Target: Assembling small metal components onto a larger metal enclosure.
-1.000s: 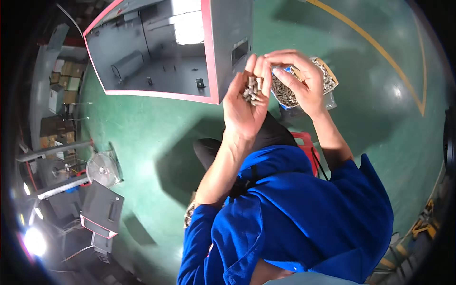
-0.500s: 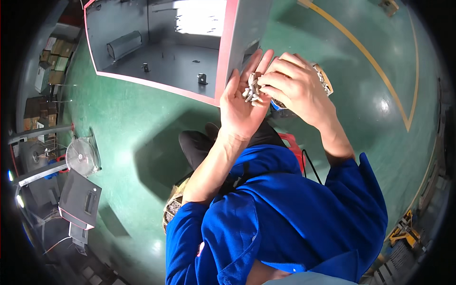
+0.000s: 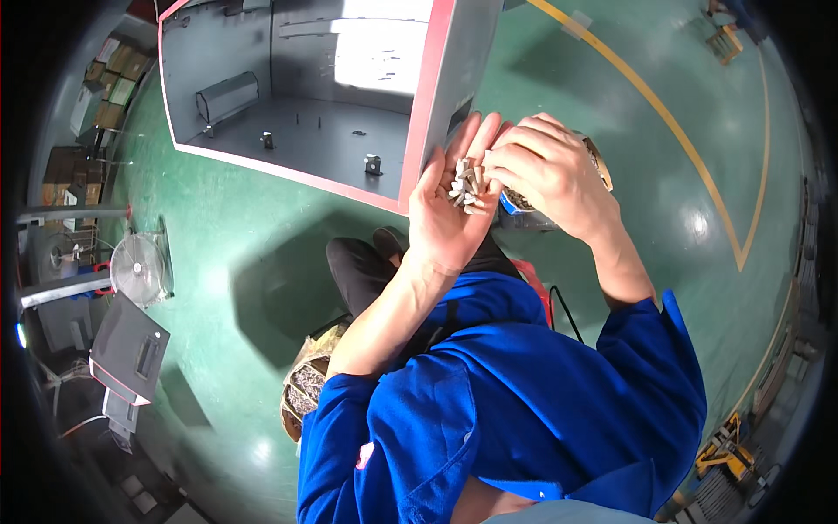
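My left hand is turned palm up, cupped under a small pile of whitish, peg-like cylindrical pieces. Over that pile, my right hand has its thumb and fingers pinched together. A pale tip of one such piece seems to show at the fingertips. Just beyond both hands stands a grey metal cabinet with a pinkish-red front rim. Its open front shows a long half-round box and small black brackets on the inner floor. Partly hidden below my right hand is a container with small parts.
An open carton of small parts stands by my left elbow. A red stool shows beside my legs. To the left are a round floor fan and a dark metal box. A yellow line crosses the green floor.
The cabinet and both hands sit slightly lower in the picture, as the view has shifted. My right fingers stay at the pile, and my left palm still carries the pieces.
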The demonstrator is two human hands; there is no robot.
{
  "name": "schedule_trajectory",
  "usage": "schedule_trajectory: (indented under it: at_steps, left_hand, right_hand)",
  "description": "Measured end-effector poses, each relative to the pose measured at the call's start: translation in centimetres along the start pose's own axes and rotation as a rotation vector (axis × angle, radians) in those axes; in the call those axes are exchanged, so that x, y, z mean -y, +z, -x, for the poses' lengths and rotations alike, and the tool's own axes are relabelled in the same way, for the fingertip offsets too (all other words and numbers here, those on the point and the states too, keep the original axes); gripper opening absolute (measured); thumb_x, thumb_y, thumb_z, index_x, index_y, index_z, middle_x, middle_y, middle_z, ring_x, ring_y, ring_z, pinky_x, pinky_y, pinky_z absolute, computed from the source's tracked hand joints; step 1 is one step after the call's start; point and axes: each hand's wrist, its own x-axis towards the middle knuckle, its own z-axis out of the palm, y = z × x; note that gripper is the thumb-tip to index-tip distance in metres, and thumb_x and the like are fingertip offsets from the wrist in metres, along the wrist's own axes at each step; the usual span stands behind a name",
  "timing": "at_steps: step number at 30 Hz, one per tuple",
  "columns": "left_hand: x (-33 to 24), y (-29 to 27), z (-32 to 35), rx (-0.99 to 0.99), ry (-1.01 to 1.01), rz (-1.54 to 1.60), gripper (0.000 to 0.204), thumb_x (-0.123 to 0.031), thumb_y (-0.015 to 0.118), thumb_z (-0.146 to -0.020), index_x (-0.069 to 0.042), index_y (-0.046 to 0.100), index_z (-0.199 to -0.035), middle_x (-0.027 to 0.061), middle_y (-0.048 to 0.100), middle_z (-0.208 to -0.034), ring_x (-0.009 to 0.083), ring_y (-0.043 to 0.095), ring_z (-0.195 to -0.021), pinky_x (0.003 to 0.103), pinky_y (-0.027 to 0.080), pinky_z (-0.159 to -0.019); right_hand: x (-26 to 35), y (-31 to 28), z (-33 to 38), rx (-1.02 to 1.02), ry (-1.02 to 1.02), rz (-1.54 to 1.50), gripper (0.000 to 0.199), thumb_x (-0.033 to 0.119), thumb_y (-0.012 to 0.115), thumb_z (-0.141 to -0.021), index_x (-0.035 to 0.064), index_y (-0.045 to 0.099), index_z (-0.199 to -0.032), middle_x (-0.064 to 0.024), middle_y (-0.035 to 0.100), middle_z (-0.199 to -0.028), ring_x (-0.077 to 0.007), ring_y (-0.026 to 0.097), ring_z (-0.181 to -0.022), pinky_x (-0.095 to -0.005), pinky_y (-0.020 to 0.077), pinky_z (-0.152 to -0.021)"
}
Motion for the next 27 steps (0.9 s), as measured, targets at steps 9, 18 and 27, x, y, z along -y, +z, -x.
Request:
schedule_trajectory:
  at_steps: [9, 18, 27]
  left_hand:
    - [-0.4, -1.4, -1.0, -0.051, 0.189, -0.041, 0.053, -0.028, 0.036, -0.097, 0.003, 0.024, -0.138, 0.0199, 0.025, -0.145, 0.0328, 0.022, -0.136, 0.044, 0.024, -0.112]
    - [-1.3, -2.6, -2.1, -0.106, 0.314, 0.083, 0.047, -0.021, 0.036, -0.097, 0.004, 0.029, -0.136, 0.0177, 0.027, -0.144, 0.0335, 0.021, -0.136, 0.046, 0.023, -0.112]
    - [-2.2, -4.0, -2.4, -0.102, 0.381, 0.096, 0.045, -0.022, 0.033, -0.097, 0.005, 0.033, -0.134, 0.0187, 0.028, -0.144, 0.0332, 0.022, -0.136, 0.045, 0.022, -0.113]
  right_hand:
    - [-6.3, -1.7, -6.5, -0.369, 0.222, -0.443, 0.007, 0.002, 0.066, -0.078, -0.0008, 0.062, -0.083, -0.0052, 0.065, -0.080, -0.0115, 0.060, -0.075, -0.0235, 0.0463, -0.071]
    - [-11.9, 2.4, -12.7, -0.436, 0.143, -0.448, 0.008, 0.006, 0.067, -0.080, 0.0003, 0.064, -0.085, -0.0037, 0.066, -0.080, -0.0095, 0.060, -0.076, -0.0232, 0.0475, -0.072]
    - [-12.0, 5.3, -13.3, -0.598, -0.019, -0.250, 0.009, 0.001, 0.067, -0.074, 0.0025, 0.060, -0.080, -0.0066, 0.061, -0.075, -0.0133, 0.057, -0.062, -0.0249, 0.0431, -0.055]
